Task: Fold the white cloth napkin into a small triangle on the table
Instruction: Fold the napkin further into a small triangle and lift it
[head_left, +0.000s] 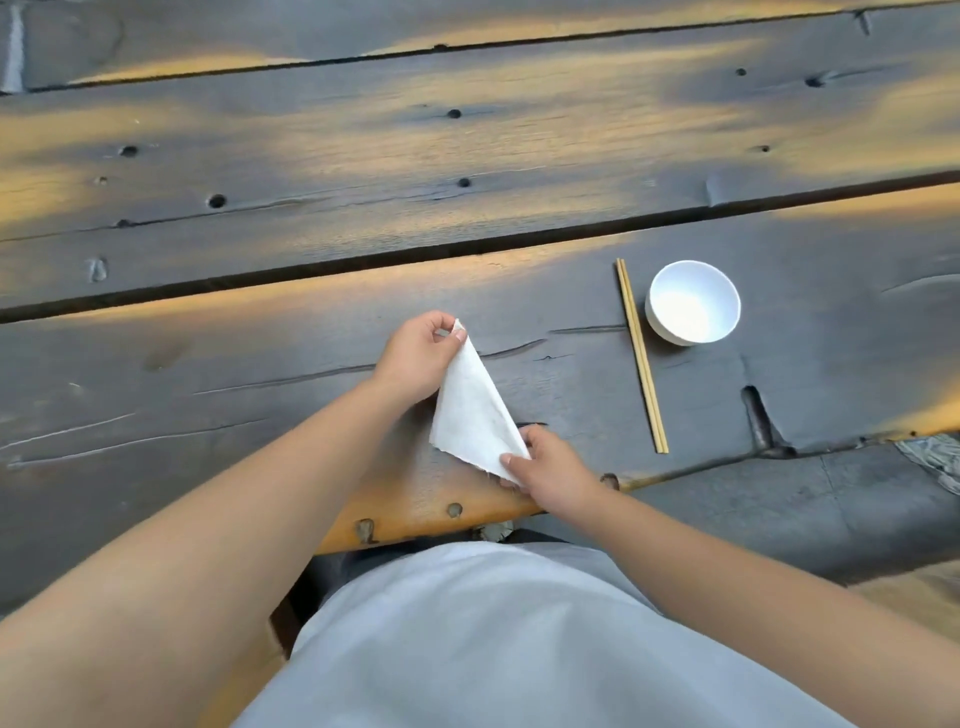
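Dark plank table (311, 171); both hands' fingers (451, 332) pinch triangular napkin (472, 410) corners; chopsticks (641, 356), bowl (693, 301) right, apart.

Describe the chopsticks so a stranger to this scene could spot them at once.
Start at the dark plank table and find the white bowl on its right side. Just left of the bowl lie the chopsticks, a pale wooden pair side by side. They are the only long, thin sticks there, apart from the napkin.

Napkin (472, 410) matt cloth; table (311, 156) rough wood; bowl (693, 302) perhaps plastic.
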